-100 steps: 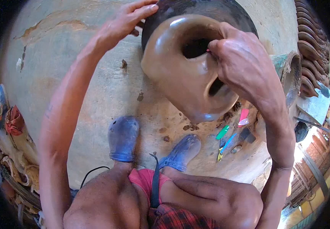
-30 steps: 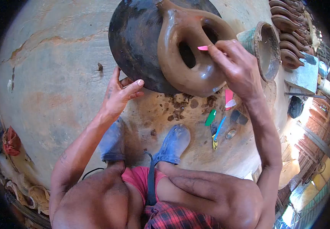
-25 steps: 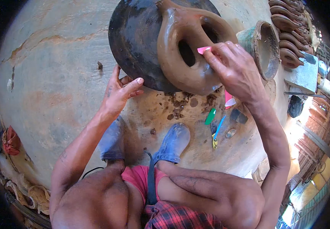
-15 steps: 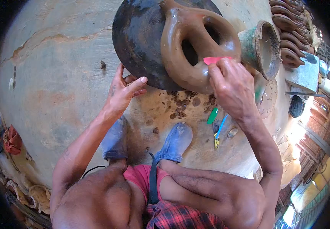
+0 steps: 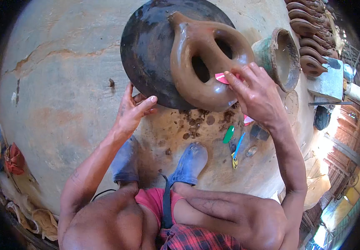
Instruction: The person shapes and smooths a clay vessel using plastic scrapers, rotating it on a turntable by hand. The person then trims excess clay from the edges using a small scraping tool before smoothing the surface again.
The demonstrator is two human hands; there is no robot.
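Observation:
A wet brown clay piece (image 5: 184, 62) with two oval openings lies on a round dark wheel (image 5: 146, 50). My right hand (image 5: 257, 93) pinches a thin pink scraper (image 5: 221, 78) against the clay's lower part, just below and between the openings. At the wheel's lower left edge rests my left hand (image 5: 135, 106), its thumb and fingers apart and holding nothing.
A green-sided bucket (image 5: 267, 54) stands right of the clay. On the floor lie a green tool (image 5: 228, 134), a blue tool (image 5: 239, 143) and a yellow one (image 5: 234, 161). Several shaped clay pieces (image 5: 307, 25) line the upper right, near a pale block (image 5: 328, 79).
The pink scraper and my right hand have shifted a little left over the clay, and the scraper is tilted differently. The wheel and bucket appear slightly lower and further left in view.

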